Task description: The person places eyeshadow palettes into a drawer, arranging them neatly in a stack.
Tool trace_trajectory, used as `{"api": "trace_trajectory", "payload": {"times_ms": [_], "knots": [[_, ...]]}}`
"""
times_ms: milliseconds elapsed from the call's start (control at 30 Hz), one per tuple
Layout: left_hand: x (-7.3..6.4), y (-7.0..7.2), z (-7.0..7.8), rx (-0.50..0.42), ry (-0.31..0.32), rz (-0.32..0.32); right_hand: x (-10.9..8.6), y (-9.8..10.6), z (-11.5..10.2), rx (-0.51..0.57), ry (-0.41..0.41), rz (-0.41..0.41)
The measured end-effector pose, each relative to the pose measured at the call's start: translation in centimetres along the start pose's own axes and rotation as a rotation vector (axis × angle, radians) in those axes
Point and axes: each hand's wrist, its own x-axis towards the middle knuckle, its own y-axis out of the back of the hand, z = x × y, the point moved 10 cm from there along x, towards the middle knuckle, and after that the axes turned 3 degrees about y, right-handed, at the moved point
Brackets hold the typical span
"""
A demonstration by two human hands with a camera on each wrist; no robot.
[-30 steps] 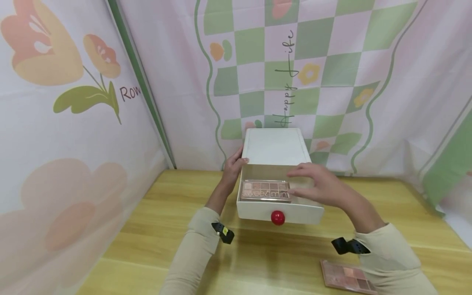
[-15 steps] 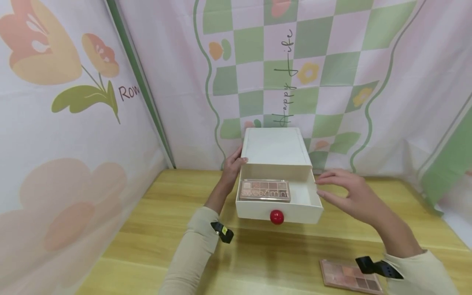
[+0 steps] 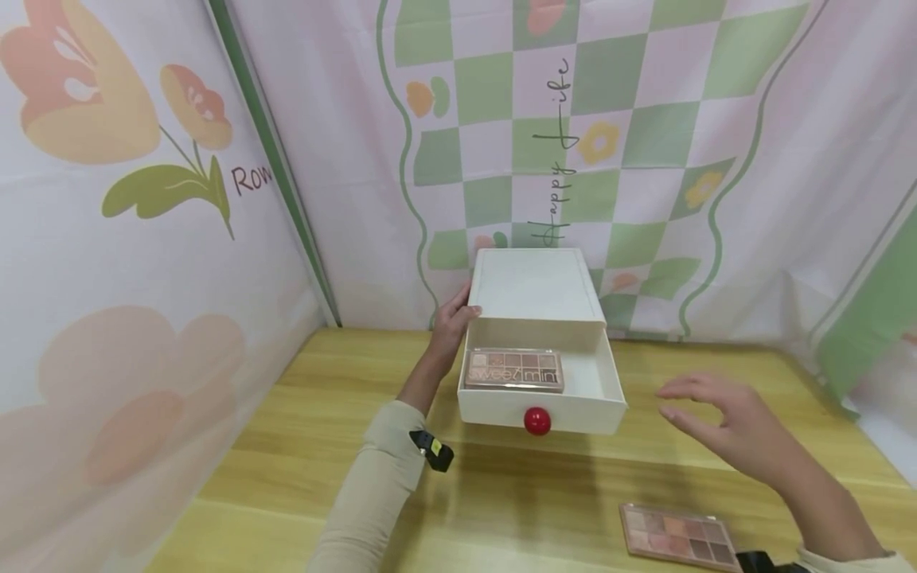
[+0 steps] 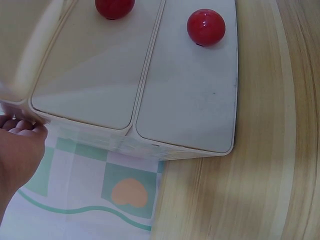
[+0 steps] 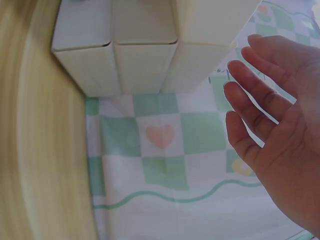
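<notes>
A white drawer cabinet (image 3: 537, 282) stands against the back cloth, with its top drawer (image 3: 587, 415) pulled out. Inside the drawer, on the left, lies an eyeshadow palette (image 3: 513, 371) with a clear lid. My left hand (image 3: 450, 330) grips the cabinet's left side, its thumb at the front corner; the left wrist view shows the fingers curled at that edge. To the right of the drawer, my right hand (image 3: 723, 422) hovers with relaxed, parted fingers and holds nothing. Below it on the table lies a second eyeshadow palette (image 3: 679, 537).
A red round knob (image 3: 537, 421) sticks out from the drawer front. Lower drawers with red knobs (image 4: 206, 27) show in the left wrist view. The wooden table (image 3: 286, 477) meets a printed cloth (image 3: 344, 199) at the back and left.
My right hand has withdrawn from above the open drawer, moving right and toward me, empty. It uncovers the drawer's right part and more of the table palette. My left hand stays put.
</notes>
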Motion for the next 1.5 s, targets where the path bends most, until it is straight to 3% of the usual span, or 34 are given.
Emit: {"api": "trace_trajectory", "payload": {"times_ms": [433,700,833,1067,1300,1400,1500], "knots": [[-0.1,0.1,0.1,0.003,-0.008,0.006,-7.0,-0.7,3.9,-0.016,-0.134,-0.094],[-0.1,0.1,0.2,0.010,-0.005,0.015,-11.2,-1.9,6.7,0.019,-0.242,-0.200],[-0.1,0.1,0.1,0.009,-0.002,0.012,-13.2,-2.8,8.0,0.038,-0.327,-0.288],[-0.1,0.1,-0.1,0.021,-0.001,0.015,-15.8,-4.6,8.6,0.172,-0.318,-0.420],[-0.1,0.0,0.0,0.023,-0.002,0.014,-18.3,-6.9,9.7,0.350,-0.443,-0.663],[-0.2,0.1,0.0,0.019,-0.002,0.018,-18.6,-7.1,10.0,0.300,-0.432,-0.664],[-0.2,0.1,0.0,0.012,0.000,0.017,-18.5,-7.0,10.0,0.191,-0.360,-0.609]]}}
